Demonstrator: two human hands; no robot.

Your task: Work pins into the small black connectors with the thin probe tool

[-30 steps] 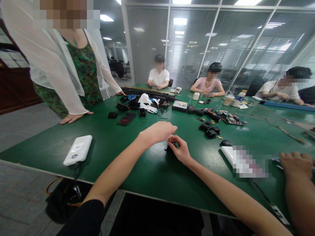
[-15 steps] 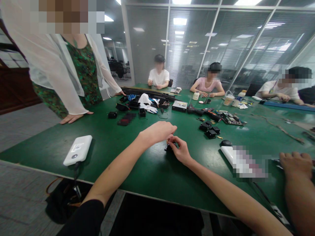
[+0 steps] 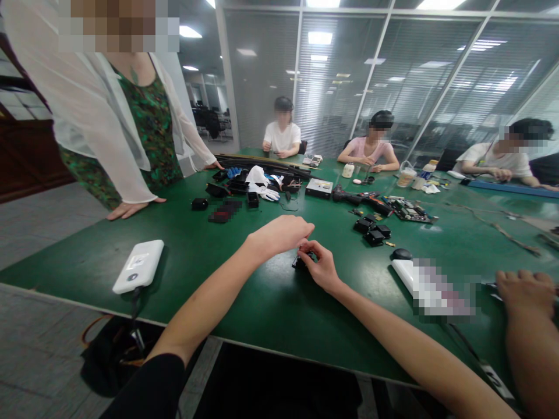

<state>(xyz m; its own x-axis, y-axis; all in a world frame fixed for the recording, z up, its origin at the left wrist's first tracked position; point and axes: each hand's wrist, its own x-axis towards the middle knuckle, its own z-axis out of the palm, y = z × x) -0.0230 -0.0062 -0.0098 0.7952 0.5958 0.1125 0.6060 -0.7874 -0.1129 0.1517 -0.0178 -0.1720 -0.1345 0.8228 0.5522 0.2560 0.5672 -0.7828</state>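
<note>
My left hand (image 3: 286, 234) is closed, its wrist bent over the middle of the green table (image 3: 244, 302). Its fingertips meet the right hand's and are largely hidden, so what they pinch I cannot make out. My right hand (image 3: 319, 263) is closed with thumb and fingers pressed together at a small black part (image 3: 299, 262) low on the table. Most of that part lies behind the right fingers, so its kind does not show. Several black box-shaped pieces (image 3: 373, 231) lie beyond my right hand.
A white power bank (image 3: 138, 266) with a cable lies left; another white device (image 3: 404, 276) lies right. Beyond are white gloves (image 3: 264, 192), a silver box (image 3: 319, 187), a drill-like tool (image 3: 364, 199) and a circuit board (image 3: 410, 209). Another person's hand (image 3: 526, 294) is close at right.
My hands stay almost in place, with only a slight shift of the right fingers at the black part. The person standing at left leans a little differently.
</note>
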